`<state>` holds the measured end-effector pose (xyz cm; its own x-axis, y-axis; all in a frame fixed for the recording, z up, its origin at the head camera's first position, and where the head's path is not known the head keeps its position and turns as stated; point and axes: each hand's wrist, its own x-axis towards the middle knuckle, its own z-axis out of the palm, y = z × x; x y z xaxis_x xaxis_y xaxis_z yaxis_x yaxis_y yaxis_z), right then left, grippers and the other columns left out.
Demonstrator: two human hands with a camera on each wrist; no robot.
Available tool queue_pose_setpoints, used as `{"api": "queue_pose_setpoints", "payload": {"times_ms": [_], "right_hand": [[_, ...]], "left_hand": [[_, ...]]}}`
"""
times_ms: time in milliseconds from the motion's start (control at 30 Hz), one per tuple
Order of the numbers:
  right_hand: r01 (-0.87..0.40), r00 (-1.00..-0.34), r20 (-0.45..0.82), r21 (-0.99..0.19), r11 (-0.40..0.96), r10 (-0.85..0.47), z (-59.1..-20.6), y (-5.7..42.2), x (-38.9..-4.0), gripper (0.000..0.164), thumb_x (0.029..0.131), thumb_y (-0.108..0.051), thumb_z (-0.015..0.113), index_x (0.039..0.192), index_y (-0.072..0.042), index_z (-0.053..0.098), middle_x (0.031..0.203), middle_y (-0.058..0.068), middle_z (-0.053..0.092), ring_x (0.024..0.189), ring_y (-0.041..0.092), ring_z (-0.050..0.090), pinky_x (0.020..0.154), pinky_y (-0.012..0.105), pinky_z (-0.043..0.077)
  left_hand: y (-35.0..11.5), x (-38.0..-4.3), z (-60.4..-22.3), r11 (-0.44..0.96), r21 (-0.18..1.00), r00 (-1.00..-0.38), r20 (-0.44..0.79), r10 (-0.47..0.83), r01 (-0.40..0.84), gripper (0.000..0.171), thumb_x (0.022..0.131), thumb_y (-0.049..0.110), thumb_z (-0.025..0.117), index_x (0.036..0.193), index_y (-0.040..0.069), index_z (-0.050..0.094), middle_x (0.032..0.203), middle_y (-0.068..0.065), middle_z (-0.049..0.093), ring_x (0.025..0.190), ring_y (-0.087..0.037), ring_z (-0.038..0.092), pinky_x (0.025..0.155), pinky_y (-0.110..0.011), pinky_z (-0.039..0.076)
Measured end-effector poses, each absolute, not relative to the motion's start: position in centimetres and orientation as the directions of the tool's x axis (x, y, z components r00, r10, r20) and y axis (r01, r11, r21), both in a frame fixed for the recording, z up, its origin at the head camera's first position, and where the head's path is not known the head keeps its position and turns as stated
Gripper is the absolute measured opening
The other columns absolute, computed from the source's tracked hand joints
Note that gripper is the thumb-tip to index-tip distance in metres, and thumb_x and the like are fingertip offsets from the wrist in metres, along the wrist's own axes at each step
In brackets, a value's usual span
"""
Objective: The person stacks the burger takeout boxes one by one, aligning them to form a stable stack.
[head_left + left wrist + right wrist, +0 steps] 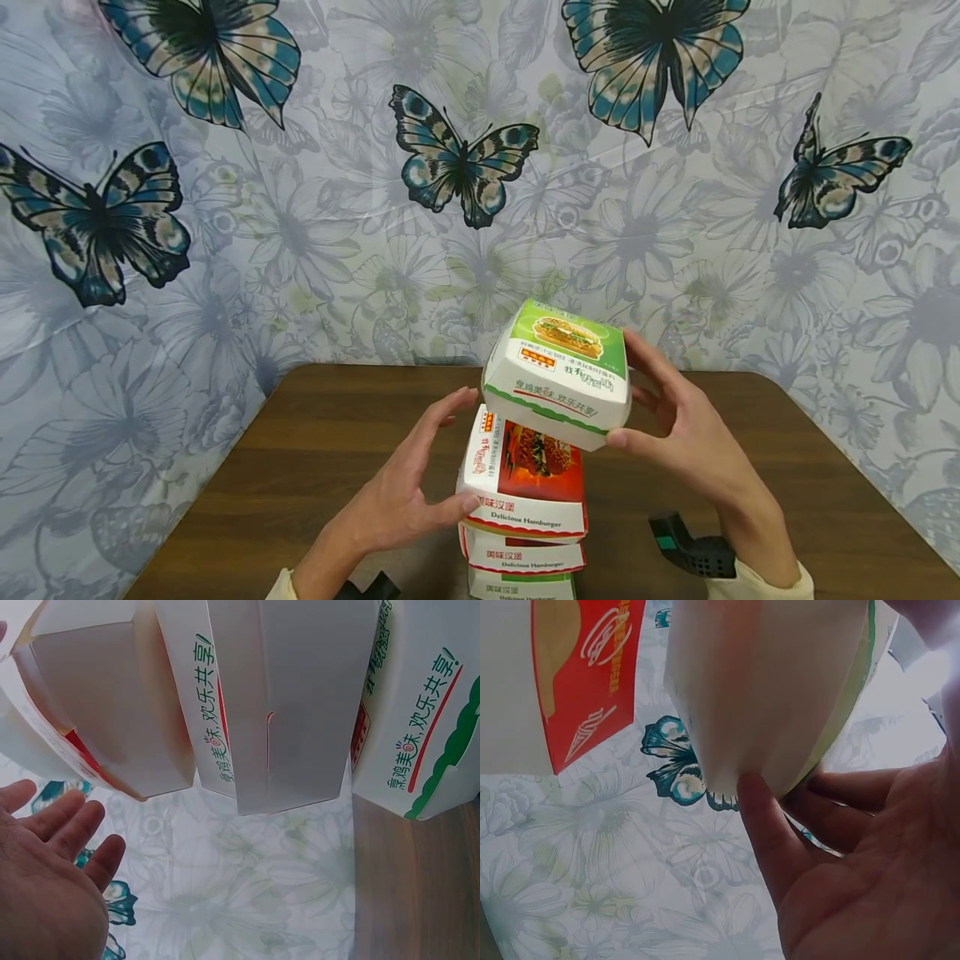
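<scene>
My right hand (693, 417) pinches a white and green hamburger box (555, 375) at its right side, thumb on the near lower corner and fingers behind. The box is tilted and overlaps the top of a stack in the head view. Uppermost in that stack is a red and white hamburger box (525, 479), over another red-edged hamburger box (525, 556) and a green-edged hamburger box (521, 586). Beside the stack's left side, my left hand (397, 483) has its fingers spread, thumb tip right at the red box's near corner. In the right wrist view, the thumb (769, 825) presses the pale box wall.
The stack stands on a brown wooden table (300, 450) with rounded far corners. Behind the table hangs a pale floral cloth (337, 275) printed with large butterflies (465, 158). Dark straps (693, 550) show at the wrists.
</scene>
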<state>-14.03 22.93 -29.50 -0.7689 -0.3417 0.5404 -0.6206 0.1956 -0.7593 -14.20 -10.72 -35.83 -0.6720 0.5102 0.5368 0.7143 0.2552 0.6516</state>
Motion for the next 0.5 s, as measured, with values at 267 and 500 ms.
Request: {"api": "queue_pose_setpoints", "payload": {"times_ms": [267,500], "right_hand": [[-0.637,-0.741,0.518,-0.743,0.205,-0.427,-29.74,22.73,-13.99,0.107,0.076,0.01,0.081,0.164,-0.016,0.027,0.164,0.011,0.036,0.144,0.012,0.041,0.107,0.016,0.045],[-0.644,-0.725,0.488,-0.732,0.224,-0.486,-29.61,22.35,-13.35,0.108,0.077,0.005,0.083,0.165,-0.021,0.026,0.166,0.008,0.033,0.139,0.012,0.051,0.107,0.018,0.046]], "left_hand": [[-11.01,-14.27,-35.84,0.258,0.657,-0.677,0.531,0.509,0.709,0.097,0.086,0.028,0.078,0.164,0.027,0.02,0.164,0.005,0.033,0.147,-0.021,0.036,0.117,-0.049,0.037],[-11.22,-14.32,-35.91,0.254,0.655,-0.673,0.533,0.512,0.712,0.098,0.086,0.027,0.078,0.164,0.026,0.018,0.162,0.005,0.035,0.145,-0.021,0.038,0.115,-0.051,0.039]]}}
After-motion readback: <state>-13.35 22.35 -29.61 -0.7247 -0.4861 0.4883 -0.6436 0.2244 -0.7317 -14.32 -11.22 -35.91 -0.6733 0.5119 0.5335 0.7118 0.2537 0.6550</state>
